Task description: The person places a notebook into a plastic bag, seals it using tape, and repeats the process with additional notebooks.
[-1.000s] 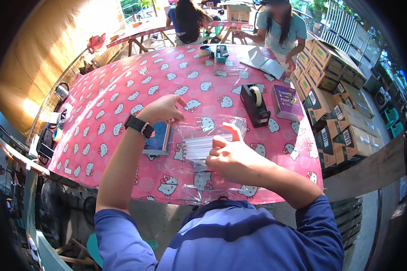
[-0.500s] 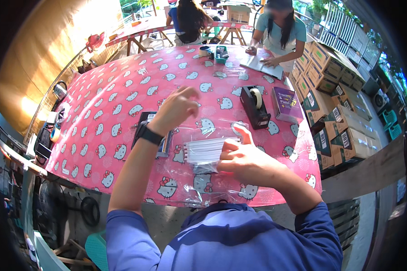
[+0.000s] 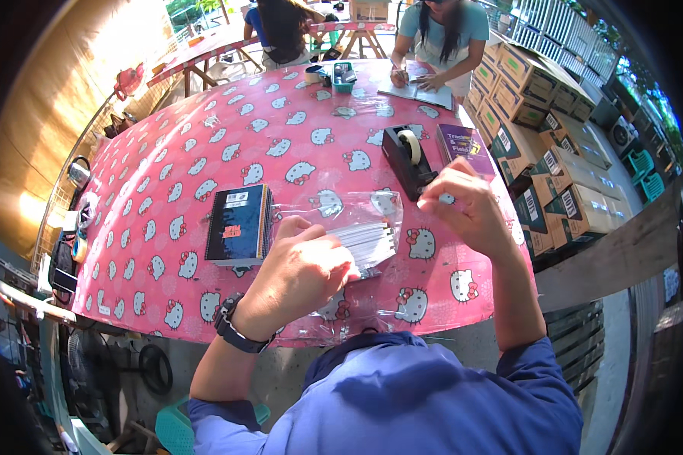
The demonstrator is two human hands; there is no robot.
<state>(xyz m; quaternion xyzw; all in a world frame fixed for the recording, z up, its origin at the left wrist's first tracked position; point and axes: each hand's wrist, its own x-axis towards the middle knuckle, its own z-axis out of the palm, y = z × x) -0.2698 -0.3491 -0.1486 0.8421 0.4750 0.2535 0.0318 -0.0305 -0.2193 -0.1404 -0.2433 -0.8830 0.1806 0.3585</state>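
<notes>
Left hand (image 3: 300,274) fingers curled on clear bag (image 3: 357,227).

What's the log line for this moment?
left hand: pressing clear bag | right hand: at tape dispenser | notebook: beside

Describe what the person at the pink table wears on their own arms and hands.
Both arms come from blue sleeves pushed up past the elbows, leaving the forearms bare. The left wrist carries a dark wristwatch with a black strap. The left hand and right hand are bare: no gloves, and no rings that can be made out.
</notes>
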